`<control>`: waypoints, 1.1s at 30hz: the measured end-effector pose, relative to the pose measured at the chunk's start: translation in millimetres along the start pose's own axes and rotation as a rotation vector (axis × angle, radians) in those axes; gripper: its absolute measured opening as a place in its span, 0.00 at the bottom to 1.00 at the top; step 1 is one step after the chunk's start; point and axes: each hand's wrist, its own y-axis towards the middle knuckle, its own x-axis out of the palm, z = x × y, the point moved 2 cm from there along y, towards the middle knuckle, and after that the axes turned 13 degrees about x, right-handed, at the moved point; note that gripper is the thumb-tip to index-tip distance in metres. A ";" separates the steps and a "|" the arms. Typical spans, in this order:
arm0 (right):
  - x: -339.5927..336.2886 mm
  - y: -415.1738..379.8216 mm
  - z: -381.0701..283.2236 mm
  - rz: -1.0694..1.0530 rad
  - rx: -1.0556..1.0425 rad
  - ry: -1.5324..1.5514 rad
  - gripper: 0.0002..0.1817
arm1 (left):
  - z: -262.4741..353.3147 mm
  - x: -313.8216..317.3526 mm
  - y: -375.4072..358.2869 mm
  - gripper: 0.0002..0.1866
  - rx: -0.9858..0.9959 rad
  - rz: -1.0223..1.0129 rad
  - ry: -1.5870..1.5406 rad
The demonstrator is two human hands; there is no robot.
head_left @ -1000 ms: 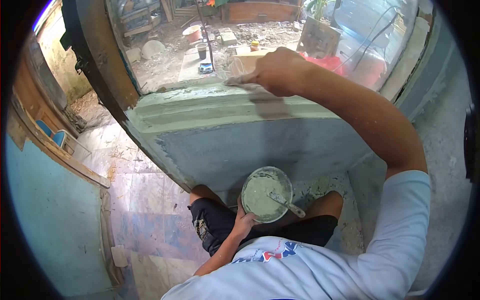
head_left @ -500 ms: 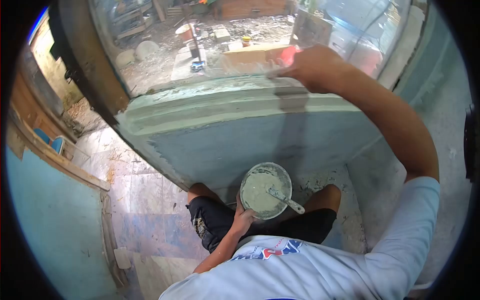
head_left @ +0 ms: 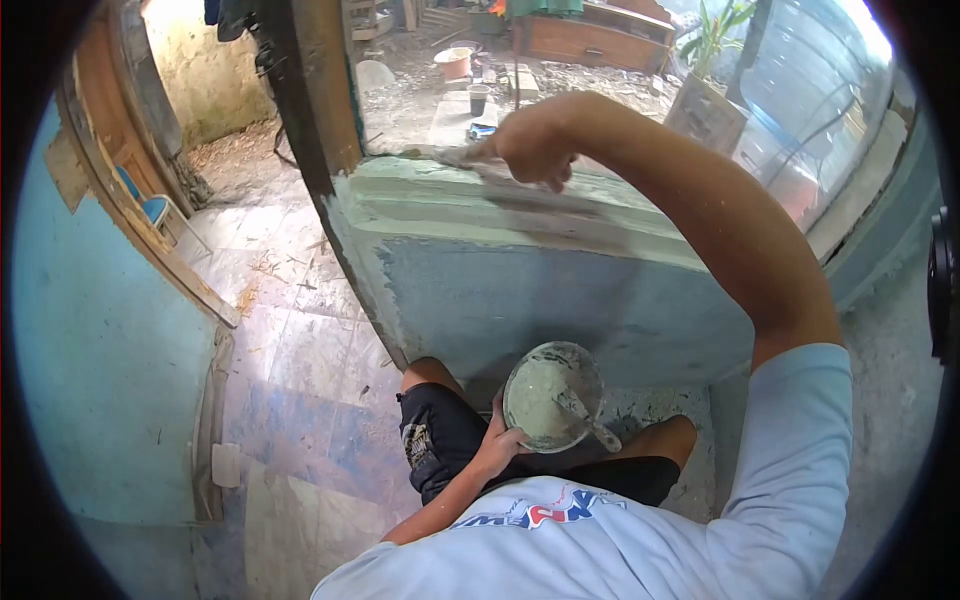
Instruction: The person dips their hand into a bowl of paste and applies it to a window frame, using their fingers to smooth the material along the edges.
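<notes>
My left hand [head_left: 497, 446] grips the left rim of a round bowl [head_left: 525, 432] between my knees. Pale greenish paste [head_left: 540, 398] fills the bowl, and a putty knife [head_left: 590, 422] rests in it with its handle over the right rim. Up at the window, my right hand [head_left: 535, 145] is closed, its index finger side pointing left along the sill. A thin, blurred flat tool [head_left: 460, 155] seems to extend from it onto the ledge [head_left: 430, 185], which is coated in pale plaster.
A dark wooden post [head_left: 315, 90] stands left of the ledge. Beyond the glass are a pot [head_left: 453, 64], a wooden cabinet [head_left: 600, 38] and a plant [head_left: 715, 40]. A blue chair [head_left: 155, 208] is at the left, past the tiled floor [head_left: 300, 345].
My right hand has moved left along the sill towards the wooden post. The view has turned left. My left hand still holds the bowl.
</notes>
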 end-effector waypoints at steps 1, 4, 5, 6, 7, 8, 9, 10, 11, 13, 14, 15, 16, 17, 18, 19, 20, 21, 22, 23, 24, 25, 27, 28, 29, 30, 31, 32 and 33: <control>3.7 1.3 -2.6 0.002 0.004 -0.085 0.55 | 2.6 -0.7 0.8 0.53 -0.001 0.001 0.008; 10.9 -2.6 3.1 0.140 0.027 -0.334 0.51 | 7.1 0.7 5.7 0.54 -0.002 0.004 -0.001; 8.5 -11.4 2.5 0.105 0.096 -0.286 0.49 | 8.0 0.8 5.1 0.54 0.001 0.009 -0.009; 5.8 -26.2 0.3 0.204 0.073 -0.427 0.46 | 8.2 0.4 4.1 0.54 0.000 0.014 -0.013; 2.3 -28.9 0.0 0.232 0.070 -0.457 0.45 | 7.9 0.3 3.7 0.54 0.000 0.013 -0.014; -0.4 -28.9 0.2 0.261 0.069 -0.487 0.45 | 8.3 -0.3 4.0 0.54 0.000 0.010 -0.015; -4.0 -26.8 0.2 0.368 0.030 -0.424 0.45 | 9.0 -0.5 4.3 0.54 0.001 0.009 -0.017; -10.5 -34.6 -9.9 0.390 0.055 -0.365 0.45 | 8.5 0.7 3.8 0.54 -0.002 0.008 -0.024; -17.1 -42.0 -21.6 0.410 0.082 -0.306 0.45 | 6.8 2.4 3.2 0.54 -0.008 0.004 -0.031; -7.3 -17.0 -24.9 0.436 0.050 -0.321 0.45 | 0.5 1.0 3.5 0.54 -0.005 -0.012 -0.022; -6.4 -9.9 -30.1 0.422 0.054 -0.366 0.46 | -0.6 -0.9 4.5 0.54 0.004 -0.021 -0.012; -3.1 -12.2 -29.7 0.404 0.049 -0.344 0.44 | -0.8 -2.3 4.3 0.54 0.005 -0.024 -0.011; 0.0 -10.8 -28.1 0.403 0.048 -0.347 0.44 | -1.0 -2.3 2.8 0.54 -0.006 -0.020 -0.017; 5.2 -8.2 -23.4 0.408 0.063 -0.369 0.43 | -1.2 -2.4 1.5 0.54 -0.017 -0.012 -0.025; 10.4 -6.9 -20.3 0.412 0.075 -0.390 0.42 | -1.5 -3.9 1.3 0.54 -0.018 -0.005 -0.029; 6.3 -24.8 -22.6 0.368 0.103 -0.403 0.41 | -1.3 -5.4 1.8 0.54 -0.014 -0.007 -0.018; 9.9 -27.4 -17.4 0.366 0.133 -0.419 0.41 | 0.4 -4.7 1.5 0.54 -0.011 -0.010 -0.007; 14.0 -31.9 -10.6 0.364 0.167 -0.433 0.41 | 3.1 -3.3 0.8 0.54 -0.028 -0.006 -0.016; 14.9 -41.3 -6.5 0.372 0.170 -0.401 0.40 | 3.5 -4.0 0.7 0.54 -0.031 -0.005 -0.018; 15.4 -45.1 -0.8 0.369 0.172 -0.403 0.40 | 2.9 -5.0 1.2 0.54 -0.027 -0.002 -0.012; 15.0 -47.6 4.3 0.390 0.156 -0.422 0.40 | 2.3 -5.8 1.7 0.54 -0.023 0.001 -0.005; 12.4 -50.2 5.6 0.412 0.139 -0.442 0.39 | 0.8 -5.3 2.0 0.54 -0.022 -0.001 -0.006; 2.2 -51.1 -1.7 0.375 0.081 -0.223 0.41 | -1.5 -4.8 1.9 0.53 0.006 0.001 0.017; -2.0 -43.4 -4.9 0.334 0.054 -0.149 0.42 | -1.7 -4.2 0.5 0.53 0.004 0.001 0.018; -2.0 -29.7 -8.5 0.347 -0.002 -0.136 0.45 | -0.7 -2.8 -0.3 0.53 -0.004 -0.004 0.014; -0.5 -22.8 -9.6 0.244 0.024 -0.064 0.46 | 0.0 -2.0 0.9 0.53 -0.009 -0.009 0.011; -0.3 -21.9 -14.7 0.143 0.051 0.009 0.47 | -0.1 -3.2 1.7 0.53 -0.004 -0.011 0.014; 1.0 -28.4 -16.7 0.053 0.046 0.037 0.47 | -1.7 -4.9 0.0 0.53 0.000 -0.014 -0.007; 4.0 -29.8 -12.6 0.061 0.011 0.025 0.48 | -2.8 -6.7 -1.6 0.53 0.003 -0.015 -0.029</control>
